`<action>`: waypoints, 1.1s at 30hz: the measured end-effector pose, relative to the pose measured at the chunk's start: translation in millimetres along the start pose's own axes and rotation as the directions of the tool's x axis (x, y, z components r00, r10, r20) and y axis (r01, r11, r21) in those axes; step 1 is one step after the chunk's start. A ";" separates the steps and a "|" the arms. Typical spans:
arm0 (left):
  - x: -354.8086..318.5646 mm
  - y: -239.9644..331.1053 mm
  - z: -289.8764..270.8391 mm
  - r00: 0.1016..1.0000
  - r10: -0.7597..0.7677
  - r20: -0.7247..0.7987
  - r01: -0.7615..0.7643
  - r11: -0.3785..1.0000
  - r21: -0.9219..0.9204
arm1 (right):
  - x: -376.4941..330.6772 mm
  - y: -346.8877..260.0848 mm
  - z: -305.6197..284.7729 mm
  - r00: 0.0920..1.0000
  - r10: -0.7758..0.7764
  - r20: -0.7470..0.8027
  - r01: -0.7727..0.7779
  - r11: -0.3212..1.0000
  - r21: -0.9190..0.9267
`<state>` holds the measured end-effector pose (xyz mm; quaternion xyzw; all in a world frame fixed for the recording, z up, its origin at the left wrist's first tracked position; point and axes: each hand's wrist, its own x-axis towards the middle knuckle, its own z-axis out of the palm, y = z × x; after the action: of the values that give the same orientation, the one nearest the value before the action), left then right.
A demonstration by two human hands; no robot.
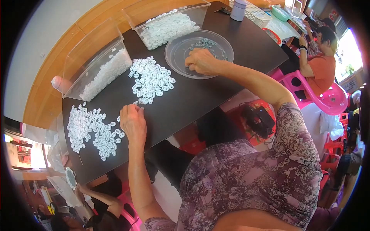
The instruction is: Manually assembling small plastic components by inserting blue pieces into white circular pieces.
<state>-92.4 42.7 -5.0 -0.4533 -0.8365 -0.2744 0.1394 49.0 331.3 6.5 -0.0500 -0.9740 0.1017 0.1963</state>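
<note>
My right hand (pixel 201 61) reaches into a round clear plastic tray (pixel 174 57) with its fingers bent down and pinched. Thin greyish metal pieces (pixel 206 42) lie scattered in that tray. On the dark table (pixel 181 102), my left hand (pixel 133 120) rests between two loose heaps, fingers curled together; whatever is in them is too small to name. Small white oval pieces with dark marks form one heap (pixel 151 80) just beyond this hand. More such pieces make a wider, spread heap (pixel 83 125) to its left.
Two clear bins, one at the back (pixel 135 17) and one at the left (pixel 90 46), hold many white pieces. A lavender bottle (pixel 239 10) and white basket (pixel 256 14) stand at the far right. Another person (pixel 322 65) sits near a pink chair (pixel 327 98); someone's arm (pixel 102 198) shows lower left.
</note>
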 end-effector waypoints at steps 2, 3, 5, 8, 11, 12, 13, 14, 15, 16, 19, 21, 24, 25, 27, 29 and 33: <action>0.9 -0.7 1.6 1.000 0.014 -0.006 -0.014 1.000 -0.015 | 1.0 -1.2 0.6 0.997 -0.065 -0.051 0.063 0.997 -0.033; 1.5 -1.1 1.8 1.000 0.026 -0.014 -0.026 0.999 -0.032 | 1.8 -1.3 1.5 0.997 -0.052 -0.063 0.050 0.998 -0.040; 2.9 1.4 1.2 0.999 0.045 -0.021 -0.046 0.997 -0.057 | 1.9 -0.1 2.5 0.996 -0.039 -0.075 0.036 0.998 -0.049; 3.0 0.6 2.3 0.998 0.059 -0.008 -0.059 0.993 -0.107 | -1.8 2.7 1.3 0.994 -0.019 -0.109 0.015 0.999 -0.033; 2.1 -4.6 2.3 0.999 0.031 0.016 -0.029 0.989 -0.147 | -3.8 1.8 -1.4 0.996 -0.009 -0.088 0.008 1.000 -0.008; 1.7 -6.4 1.1 1.000 0.010 0.020 -0.006 0.986 -0.165 | -2.1 0.9 -1.7 0.999 0.028 0.015 -0.027 0.999 -0.047; 1.1 -8.0 -0.1 1.000 0.008 0.018 -0.004 0.987 -0.164 | -0.3 0.3 -1.8 0.991 0.068 0.117 -0.058 0.994 -0.089; 0.7 -9.2 0.1 0.998 -0.051 0.028 0.056 0.970 -0.236 | -0.1 1.2 -1.2 0.991 0.069 0.117 -0.059 0.994 -0.090; 0.1 -10.0 0.2 0.993 -0.109 0.042 0.116 0.945 -0.306 | 0.4 2.6 -0.1 0.995 0.047 0.090 -0.038 0.995 -0.094; -1.0 -10.5 -0.3 0.993 -0.109 0.042 0.117 0.945 -0.307 | 0.8 3.5 1.1 0.998 0.023 0.063 -0.017 0.995 -0.098; -6.2 -11.6 -4.4 0.984 -0.168 0.060 0.178 0.898 -0.402 | 0.0 4.7 4.8 0.997 -0.027 -0.068 0.022 0.997 -0.076; -11.9 -8.6 -6.5 0.972 -0.230 0.049 0.224 0.845 -0.485 | -2.1 3.0 6.1 0.995 -0.029 -0.099 0.022 0.997 -0.067; -17.5 -0.8 -13.3 0.962 -0.268 0.048 0.247 0.789 -0.562 | -3.0 3.3 7.6 0.993 -0.028 -0.118 0.023 0.999 -0.048; -19.9 0.0 -12.6 0.962 -0.270 0.050 0.250 0.788 -0.562 | -3.0 3.9 8.0 0.994 -0.028 -0.106 0.024 0.999 -0.040; -25.4 1.1 -12.1 0.953 -0.295 0.068 0.267 0.712 -0.649 | -1.7 4.5 9.5 0.992 -0.031 -0.122 0.025 0.999 -0.044; -29.4 4.6 -13.7 0.949 -0.306 0.077 0.276 0.686 -0.673 | 1.1 5.1 9.8 0.990 -0.034 -0.137 0.028 0.998 -0.048; -36.4 11.2 -18.9 0.945 -0.320 0.070 0.269 0.634 -0.725 | 9.3 6.0 12.8 0.999 0.017 -0.038 -0.020 0.997 -0.072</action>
<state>-63.3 11.8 -3.5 -0.3192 -0.7166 -0.6161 -0.0709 35.7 336.2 -2.9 -0.0682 -0.9727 0.0671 0.2116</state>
